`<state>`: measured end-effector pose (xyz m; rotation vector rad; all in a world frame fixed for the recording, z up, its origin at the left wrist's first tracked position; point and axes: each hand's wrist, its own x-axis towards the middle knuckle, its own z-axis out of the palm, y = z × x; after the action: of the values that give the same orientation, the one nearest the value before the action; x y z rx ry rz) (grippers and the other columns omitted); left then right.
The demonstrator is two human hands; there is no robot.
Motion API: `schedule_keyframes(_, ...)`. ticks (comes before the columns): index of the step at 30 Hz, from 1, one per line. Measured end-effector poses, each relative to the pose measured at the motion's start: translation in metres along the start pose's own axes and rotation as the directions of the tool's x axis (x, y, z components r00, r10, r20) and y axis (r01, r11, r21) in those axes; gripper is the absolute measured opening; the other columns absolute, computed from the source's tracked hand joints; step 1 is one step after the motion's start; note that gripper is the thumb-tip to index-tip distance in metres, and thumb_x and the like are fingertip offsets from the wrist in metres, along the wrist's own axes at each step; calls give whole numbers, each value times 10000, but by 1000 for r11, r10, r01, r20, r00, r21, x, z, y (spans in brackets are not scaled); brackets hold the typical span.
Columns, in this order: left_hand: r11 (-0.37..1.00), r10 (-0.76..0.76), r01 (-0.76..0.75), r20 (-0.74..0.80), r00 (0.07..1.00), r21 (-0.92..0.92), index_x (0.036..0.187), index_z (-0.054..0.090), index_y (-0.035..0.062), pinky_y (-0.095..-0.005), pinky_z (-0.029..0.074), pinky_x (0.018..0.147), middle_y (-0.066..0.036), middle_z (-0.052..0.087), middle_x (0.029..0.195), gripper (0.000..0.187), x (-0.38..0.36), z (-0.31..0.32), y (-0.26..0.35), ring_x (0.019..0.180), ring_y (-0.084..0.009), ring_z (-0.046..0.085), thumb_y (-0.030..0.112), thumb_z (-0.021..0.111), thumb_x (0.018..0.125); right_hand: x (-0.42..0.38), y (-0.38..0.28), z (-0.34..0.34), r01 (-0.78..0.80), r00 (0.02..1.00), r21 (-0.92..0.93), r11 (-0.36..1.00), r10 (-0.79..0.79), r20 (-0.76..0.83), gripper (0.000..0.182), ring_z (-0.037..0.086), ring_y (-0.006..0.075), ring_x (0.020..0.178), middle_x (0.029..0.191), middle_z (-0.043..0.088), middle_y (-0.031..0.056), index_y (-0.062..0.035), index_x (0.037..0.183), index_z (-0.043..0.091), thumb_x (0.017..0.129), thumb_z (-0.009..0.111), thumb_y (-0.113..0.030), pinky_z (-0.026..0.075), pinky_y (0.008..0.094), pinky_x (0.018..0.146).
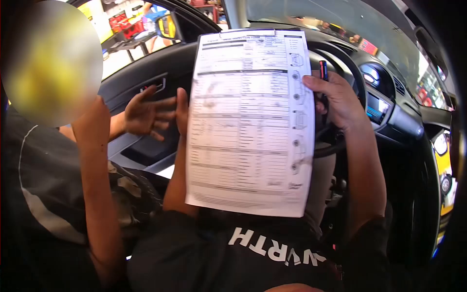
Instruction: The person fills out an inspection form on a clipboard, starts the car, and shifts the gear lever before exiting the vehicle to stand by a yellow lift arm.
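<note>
Inspection form, right edge and pen clamped in right grip, left grip at left edge, closure cannot be told, narrow gap to co-worker's hand.

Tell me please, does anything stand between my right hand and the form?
Nothing visible does: the right hand holds the form by its right edge, along with a pen. The other person's hand is off to the left.

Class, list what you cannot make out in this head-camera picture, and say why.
All in the head view:
- Vehicle inspection form: most entries, too small and blurred to read.
- Wearer's left hand: fingers hidden behind the form.
- Steering wheel: left part hidden behind the form.
- Dashboard screen: its readout, too small and blurred.
</note>
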<state>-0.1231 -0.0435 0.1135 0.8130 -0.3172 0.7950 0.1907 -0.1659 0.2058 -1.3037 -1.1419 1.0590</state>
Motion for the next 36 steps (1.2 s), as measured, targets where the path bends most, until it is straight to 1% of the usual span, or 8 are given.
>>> schedule_keyframes(5,969,-145,148,26,989,-197,1475,349,-85,-462,397,1110,-258,489,1443,918,29,-16,-79,1307,-358,519,686,296,979,-19,-1,-60,-20,1000,-176,984,20,-3,243,479,41,512,721,635,-13,-60,924,682,878,757,-287,333,198,462)
schedule_keyframes(10,986,-167,167,-128,978,-11,1426,407,-62,-406,473,1052,-228,551,1362,540,40,10,-111,1226,-307,585,220,516,978,-39,-16,-95,-113,993,-551,827,80,-83,315,475,76,456,770,660,58,-24,971,669,919,704,-332,359,225,454)
schedule_keyframes(13,981,-186,192,-157,970,24,1443,383,-57,-414,469,1056,-224,529,1388,557,38,12,-128,1243,-309,570,257,489,996,-66,-34,-98,92,896,-729,678,-377,-237,413,538,101,529,935,706,115,-8,1048,672,994,566,-404,417,248,520)
schedule_keyframes(16,989,-148,148,-130,980,-6,1461,360,-43,-422,461,1065,-217,510,1409,570,34,16,-139,1268,-309,549,326,438,1033,-82,-43,-66,516,716,-293,805,-593,-368,745,617,115,729,1007,720,95,-2,1072,704,1047,231,-577,465,263,678)
schedule_keyframes(19,977,-140,131,-45,989,-168,1476,341,-27,-427,450,1079,-209,497,1423,600,32,16,-145,1286,-310,533,406,367,1061,-98,-28,-66,484,768,-320,815,-570,-290,824,620,125,689,924,719,96,4,1055,712,1033,187,-631,459,248,635)
schedule_keyframes(23,987,-142,151,-147,979,50,1473,342,-26,-423,444,1088,-210,488,1428,616,30,10,-152,1286,-305,533,438,342,1066,-68,-1,-31,469,849,-130,874,-486,-207,861,600,118,615,854,724,127,17,1116,687,1010,200,-684,419,244,537)
schedule_keyframes(28,987,-141,149,-133,981,54,1460,357,-41,-417,453,1071,-219,516,1398,601,24,11,-157,1257,-309,556,401,376,1054,-40,14,-5,580,800,-53,813,-581,-148,129,537,14,586,702,605,-24,-104,952,625,881,725,-63,369,167,491)
schedule_keyframes(36,938,-343,346,-104,934,11,1424,397,-102,-418,452,1055,-245,565,1342,680,6,-8,-156,1182,-315,604,185,516,820,-25,40,6,429,900,-264,864,-433,44,248,609,64,706,850,683,45,-11,1120,679,956,675,-198,460,189,577)
